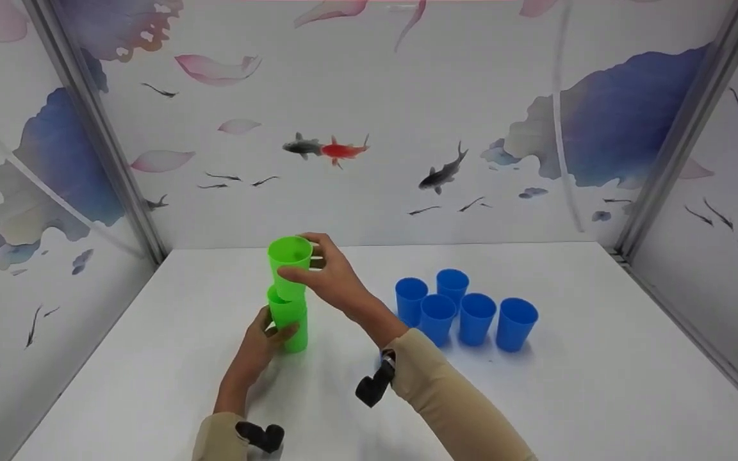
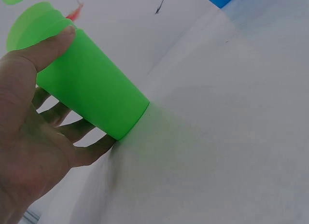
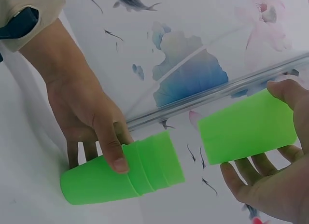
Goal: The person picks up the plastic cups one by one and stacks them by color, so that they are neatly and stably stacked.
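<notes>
My left hand (image 1: 259, 344) grips a stack of nested green cups (image 1: 296, 336) that stands upright on the white table, thumb on one side and fingers round the other. Stepped rims at the top of the stack show in the right wrist view. Over it, my right hand (image 1: 337, 276) holds a single green cup (image 1: 284, 261) upright by its side, between thumb and fingers. A gap separates this cup's base from the stack's top rim in the right wrist view.
Several blue cups (image 1: 475, 320) stand mouth up in a cluster right of centre, partly behind my right forearm. Printed panels with fish and petals wall in the white table (image 1: 599, 397) at the back and both sides.
</notes>
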The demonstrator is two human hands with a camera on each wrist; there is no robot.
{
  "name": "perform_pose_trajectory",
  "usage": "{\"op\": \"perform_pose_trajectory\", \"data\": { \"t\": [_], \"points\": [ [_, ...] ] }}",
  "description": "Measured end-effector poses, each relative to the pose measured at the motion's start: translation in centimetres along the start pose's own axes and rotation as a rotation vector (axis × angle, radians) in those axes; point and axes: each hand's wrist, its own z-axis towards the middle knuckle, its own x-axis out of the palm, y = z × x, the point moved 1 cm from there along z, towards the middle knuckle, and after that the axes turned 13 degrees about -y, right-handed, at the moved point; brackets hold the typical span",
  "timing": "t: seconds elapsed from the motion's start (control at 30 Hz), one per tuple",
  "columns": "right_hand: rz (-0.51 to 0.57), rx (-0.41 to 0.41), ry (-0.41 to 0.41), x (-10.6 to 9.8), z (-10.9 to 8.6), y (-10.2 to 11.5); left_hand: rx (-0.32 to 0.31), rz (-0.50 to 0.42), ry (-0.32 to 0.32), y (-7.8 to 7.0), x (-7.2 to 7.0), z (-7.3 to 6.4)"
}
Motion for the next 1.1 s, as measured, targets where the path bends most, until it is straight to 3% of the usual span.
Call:
{"op": "perform_pose_trajectory", "data": {
  "t": [0.33, 0.6, 0.87, 1.1],
  "points": [
    [0.002, -0.015, 0.002, 1.5, 1.4, -0.9, -0.009, 0.001, 0.002, 0.1, 0.0, 0.2],
    [-0.033, 0.004, 0.009, 1.9, 1.3, -2.6, -0.031, 0.025, -0.008, -0.2, 0.0, -0.1],
    [-0.075, 0.037, 0.021, 2.1, 1.0, -4.0, -0.002, 0.039, -0.005, -0.3, 0.0, -0.2],
    [-0.082, 0.022, 0.047, 1.4, 0.3, -3.5, 0.006, 0.027, 0.001, -0.1, 0.1, -0.1]
  ]
}}
